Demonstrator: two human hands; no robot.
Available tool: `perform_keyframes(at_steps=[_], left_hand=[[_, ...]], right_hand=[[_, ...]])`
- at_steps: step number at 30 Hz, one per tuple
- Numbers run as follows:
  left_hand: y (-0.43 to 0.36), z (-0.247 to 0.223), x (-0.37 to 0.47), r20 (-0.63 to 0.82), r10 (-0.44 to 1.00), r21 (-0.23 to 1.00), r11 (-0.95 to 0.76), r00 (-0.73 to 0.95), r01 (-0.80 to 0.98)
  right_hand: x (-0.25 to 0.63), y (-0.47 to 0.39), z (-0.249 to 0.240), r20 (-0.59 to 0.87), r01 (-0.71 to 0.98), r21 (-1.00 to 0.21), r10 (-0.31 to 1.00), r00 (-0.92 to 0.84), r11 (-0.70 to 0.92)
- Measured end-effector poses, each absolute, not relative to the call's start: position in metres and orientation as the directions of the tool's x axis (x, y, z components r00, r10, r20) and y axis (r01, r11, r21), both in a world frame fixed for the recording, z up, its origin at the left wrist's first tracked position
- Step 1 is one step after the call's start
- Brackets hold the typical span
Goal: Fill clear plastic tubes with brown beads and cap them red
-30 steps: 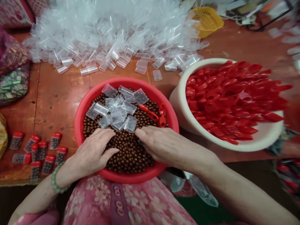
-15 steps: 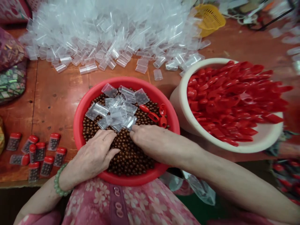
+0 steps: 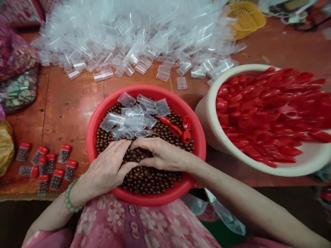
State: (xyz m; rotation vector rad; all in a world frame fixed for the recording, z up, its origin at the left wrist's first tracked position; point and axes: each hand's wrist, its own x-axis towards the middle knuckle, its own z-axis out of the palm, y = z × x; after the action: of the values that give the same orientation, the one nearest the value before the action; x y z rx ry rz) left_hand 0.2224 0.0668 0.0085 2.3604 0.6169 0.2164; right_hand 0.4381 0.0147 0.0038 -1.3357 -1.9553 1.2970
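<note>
Both our hands rest in the red basin (image 3: 90,137), on the brown beads (image 3: 150,177) that fill it. Our left hand (image 3: 108,168) lies palm down on the near-left part of the basin, fingers loosely curled and pointing inward. Our right hand (image 3: 161,155) comes in from the near-right side, knuckles up, its fingers bent over a small clear vial (image 3: 136,155) that lies among the beads between the two hands. The fingertips of both hands meet at this vial; we judge that it is pinched lightly between them, though how firm the hold is we cannot tell.

The vial looks light, thin-walled and smooth, so it will probably slip and may flex if squeezed hard; a grip across its flat sides, near the open mouth, seems best. The beads are small, round and hard, and they will roll away freely, so scooping suits them better than pinching.

More empty vials (image 3: 134,119) lie on the beads at the far side of the basin, with a few red caps (image 3: 181,131) just right of them. Left of the basin, on the table (image 3: 64,103), lie filled capped vials (image 3: 49,165). Right of it stands a white bowl of red caps (image 3: 258,113), and beyond it a heap of clear vials (image 3: 134,34).
</note>
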Motion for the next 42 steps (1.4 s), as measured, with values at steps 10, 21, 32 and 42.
perform_keyframes(at_steps=[10, 21, 32, 42], left_hand=[[0.078, 0.022, 0.233, -0.160, 0.502, 0.895, -0.290, 0.850, 0.339], [0.076, 0.022, 0.230, -0.247, 0.448, 0.968, 0.081, 0.859, 0.236], [0.078, 0.028, 0.236, -0.184, 0.527, 0.982, 0.069, 0.830, 0.173], [0.079, 0.024, 0.241, -0.310, 0.522, 0.879, 0.475, 0.794, 0.031]], right_hand=[[0.445, 0.010, 0.016, -0.076, 0.308, -0.950, 0.919, -0.386, 0.051], [0.457, -0.002, 0.031, 0.029, 0.416, -0.902, 0.978, -0.205, 0.114], [0.501, -0.016, 0.025, -0.016, 0.957, -0.269, 0.994, 0.107, -0.108], [0.488, -0.013, 0.006, 0.145, 0.965, -0.234, 0.978, 0.152, -0.115]])
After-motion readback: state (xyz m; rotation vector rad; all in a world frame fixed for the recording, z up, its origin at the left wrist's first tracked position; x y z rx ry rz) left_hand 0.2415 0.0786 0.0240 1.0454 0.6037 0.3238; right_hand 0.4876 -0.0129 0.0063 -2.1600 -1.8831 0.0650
